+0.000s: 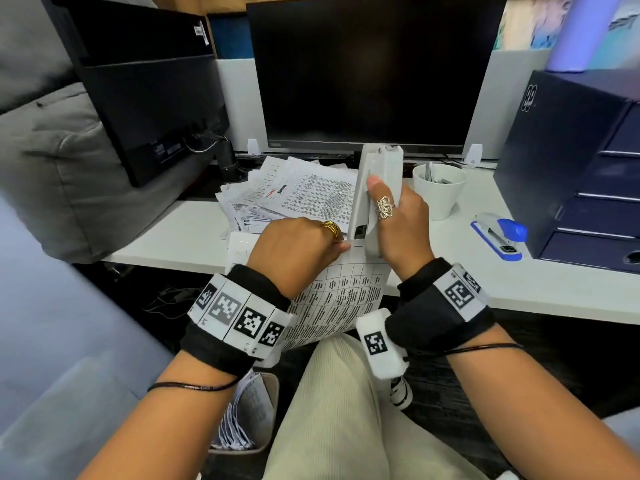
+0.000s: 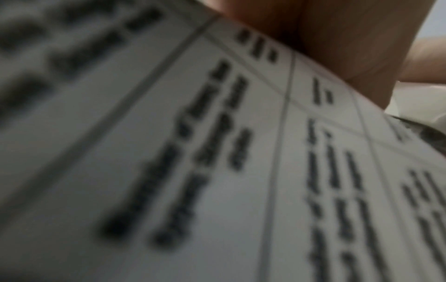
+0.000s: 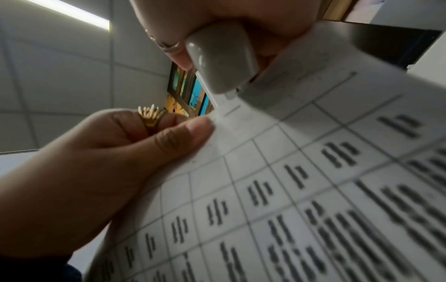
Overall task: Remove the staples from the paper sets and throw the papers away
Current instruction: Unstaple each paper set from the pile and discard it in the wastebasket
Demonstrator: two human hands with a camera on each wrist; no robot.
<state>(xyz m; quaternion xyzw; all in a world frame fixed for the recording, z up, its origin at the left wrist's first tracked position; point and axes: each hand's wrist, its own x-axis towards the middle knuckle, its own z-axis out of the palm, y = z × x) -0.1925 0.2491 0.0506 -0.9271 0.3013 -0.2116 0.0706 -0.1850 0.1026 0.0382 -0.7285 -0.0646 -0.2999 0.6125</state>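
My left hand pinches the paper set at its top corner above my lap, off the tabletop; my right hand grips the grey stapler, its end at the staple.

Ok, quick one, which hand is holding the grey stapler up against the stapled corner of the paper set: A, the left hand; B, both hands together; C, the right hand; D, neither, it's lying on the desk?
C: the right hand grips the grey stapler at the paper set, while the left hand only pinches the paper's corner.
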